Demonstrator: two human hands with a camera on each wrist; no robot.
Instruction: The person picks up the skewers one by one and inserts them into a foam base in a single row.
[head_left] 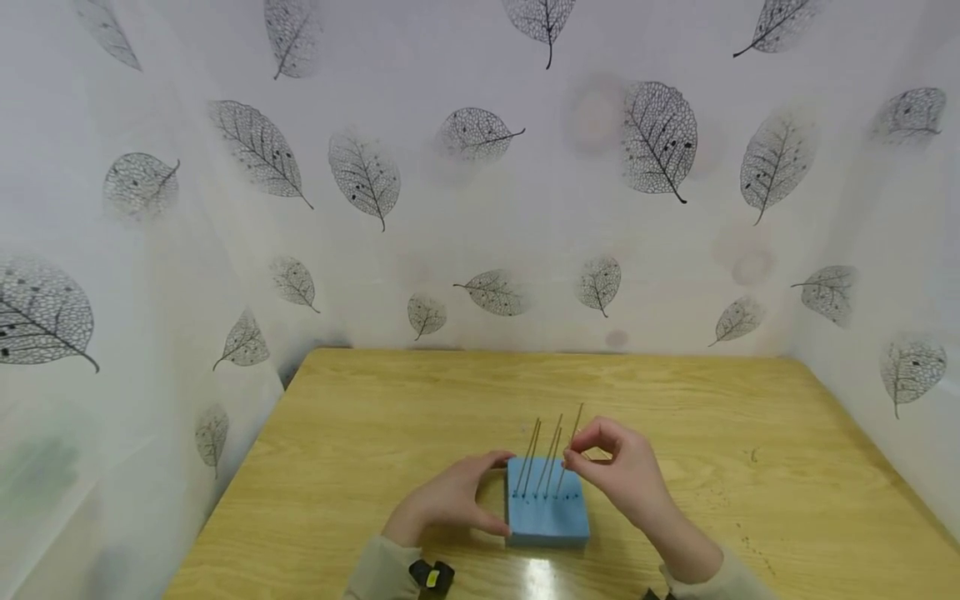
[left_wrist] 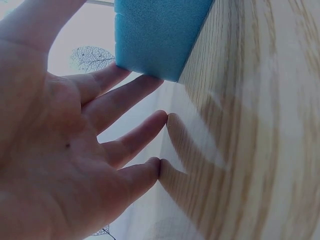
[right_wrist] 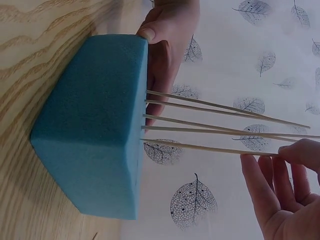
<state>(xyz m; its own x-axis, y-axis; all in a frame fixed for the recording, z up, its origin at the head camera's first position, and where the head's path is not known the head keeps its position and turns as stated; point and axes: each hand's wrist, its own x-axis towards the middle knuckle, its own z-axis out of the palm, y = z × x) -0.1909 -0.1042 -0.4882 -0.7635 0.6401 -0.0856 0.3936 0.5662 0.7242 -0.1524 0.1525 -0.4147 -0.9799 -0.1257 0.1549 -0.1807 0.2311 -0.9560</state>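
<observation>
At lower centre, the left hand, spread wide, grips a blue block; the right hand pinches a stick.

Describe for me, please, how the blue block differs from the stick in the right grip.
The block is blue, thick and squared, while the stick is tan, long and thin. The block sits flat on the table; the stick rises from the block's top. The left grip touches the block, whereas the right grip pinches the stick. Both are being touched.
</observation>
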